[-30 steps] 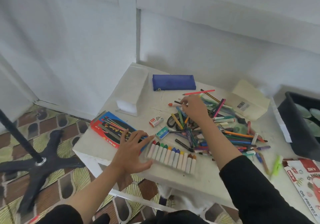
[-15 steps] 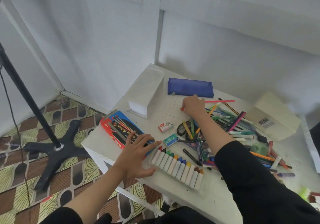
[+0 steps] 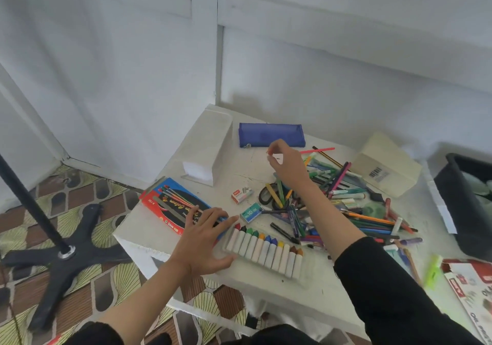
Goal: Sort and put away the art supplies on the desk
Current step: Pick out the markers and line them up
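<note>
A clear tray of oil pastels (image 3: 266, 248) lies near the front edge of the white desk (image 3: 319, 294). My left hand (image 3: 205, 238) rests flat with spread fingers against the tray's left end, partly over a red and blue coloured-pencil box (image 3: 170, 206). My right hand (image 3: 288, 166) hovers above the desk in front of a blue pencil case (image 3: 270, 134). It pinches a small pastel stick, of which only a red tip (image 3: 267, 152) shows. A jumbled pile of pens, pencils and markers (image 3: 346, 211) lies to the right of that hand.
Black scissors (image 3: 266, 197) and two small staple boxes (image 3: 241, 195) lie mid-desk. A white box (image 3: 210, 145) stands at the back left, a cream box (image 3: 386, 166) at the back right. A black bin (image 3: 466, 203) and an oil-pastel carton (image 3: 474, 291) are at the right. A tripod base (image 3: 53, 248) stands on the floor.
My right hand reached left to a loose pastel on the desk, closed on it and has lifted it off the surface. My left hand stayed on the tray's end.
</note>
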A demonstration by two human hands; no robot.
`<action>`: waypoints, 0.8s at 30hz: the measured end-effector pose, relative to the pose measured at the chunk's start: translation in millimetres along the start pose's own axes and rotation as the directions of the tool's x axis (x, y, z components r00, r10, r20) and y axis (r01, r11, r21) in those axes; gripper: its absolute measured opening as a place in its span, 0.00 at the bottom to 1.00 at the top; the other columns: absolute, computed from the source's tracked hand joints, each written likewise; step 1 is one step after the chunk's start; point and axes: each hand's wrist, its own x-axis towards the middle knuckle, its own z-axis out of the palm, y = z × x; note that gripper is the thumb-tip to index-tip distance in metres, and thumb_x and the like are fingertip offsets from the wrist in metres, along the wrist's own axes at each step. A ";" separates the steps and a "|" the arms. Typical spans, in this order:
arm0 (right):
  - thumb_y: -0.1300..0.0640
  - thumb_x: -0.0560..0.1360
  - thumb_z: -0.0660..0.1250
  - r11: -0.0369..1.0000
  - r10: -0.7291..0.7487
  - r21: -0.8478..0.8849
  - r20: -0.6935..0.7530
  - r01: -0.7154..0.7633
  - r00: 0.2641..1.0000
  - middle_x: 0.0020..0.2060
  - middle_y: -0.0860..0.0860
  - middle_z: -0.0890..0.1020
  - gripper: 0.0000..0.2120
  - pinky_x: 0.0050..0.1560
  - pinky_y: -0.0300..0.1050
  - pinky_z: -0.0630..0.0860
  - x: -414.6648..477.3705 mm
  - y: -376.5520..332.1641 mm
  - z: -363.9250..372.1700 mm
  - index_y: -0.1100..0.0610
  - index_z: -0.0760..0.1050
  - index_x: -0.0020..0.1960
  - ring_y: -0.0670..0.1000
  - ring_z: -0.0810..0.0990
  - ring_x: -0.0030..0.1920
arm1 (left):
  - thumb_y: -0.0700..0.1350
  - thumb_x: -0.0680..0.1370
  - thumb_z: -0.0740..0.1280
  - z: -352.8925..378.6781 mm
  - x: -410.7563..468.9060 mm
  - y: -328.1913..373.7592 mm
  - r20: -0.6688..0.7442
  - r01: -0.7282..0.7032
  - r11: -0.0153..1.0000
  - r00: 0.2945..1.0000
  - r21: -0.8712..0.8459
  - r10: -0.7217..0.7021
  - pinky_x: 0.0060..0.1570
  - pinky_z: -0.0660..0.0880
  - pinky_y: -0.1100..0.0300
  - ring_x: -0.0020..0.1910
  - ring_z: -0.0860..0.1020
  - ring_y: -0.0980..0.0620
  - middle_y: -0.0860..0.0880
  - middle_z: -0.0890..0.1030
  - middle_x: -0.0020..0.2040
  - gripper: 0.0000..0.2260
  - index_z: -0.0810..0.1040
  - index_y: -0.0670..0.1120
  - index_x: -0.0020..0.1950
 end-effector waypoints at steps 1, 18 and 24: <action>0.62 0.77 0.64 1.000 0.018 0.021 -0.011 -0.018 1.000 0.45 0.49 0.79 0.03 0.49 0.36 0.71 -5.2 -1.2 -3.4 0.58 0.72 0.51 0.48 0.78 0.48 | 0.68 0.68 0.60 0.3 0.3 -0.1 -0.005 -0.006 1.000 1.000 0.003 0.006 0.70 0.49 0.44 0.66 0.66 0.52 0.52 0.74 0.61 0.32 0.70 0.55 0.69; 0.61 0.70 0.73 0.896 0.442 0.127 -0.178 -0.425 0.879 0.39 0.49 0.80 0.03 0.39 0.27 0.70 -164.0 -18.2 -31.9 0.58 0.80 0.42 0.41 0.75 0.39 | 0.67 0.67 0.60 2.8 2.1 -4.0 -0.036 -0.041 0.996 0.998 0.076 0.044 0.65 0.59 0.37 0.61 0.67 0.52 0.50 0.75 0.58 0.33 0.74 0.51 0.67; 0.66 0.71 0.71 0.875 0.485 0.136 -0.266 -0.465 0.833 0.38 0.46 0.80 0.07 0.39 0.28 0.72 -206.1 -29.2 -37.8 0.57 0.79 0.47 0.41 0.77 0.37 | 0.68 0.67 0.59 5.2 2.8 -6.0 -0.030 -0.049 0.995 0.998 0.090 0.052 0.65 0.58 0.38 0.61 0.67 0.51 0.50 0.75 0.59 0.34 0.74 0.50 0.67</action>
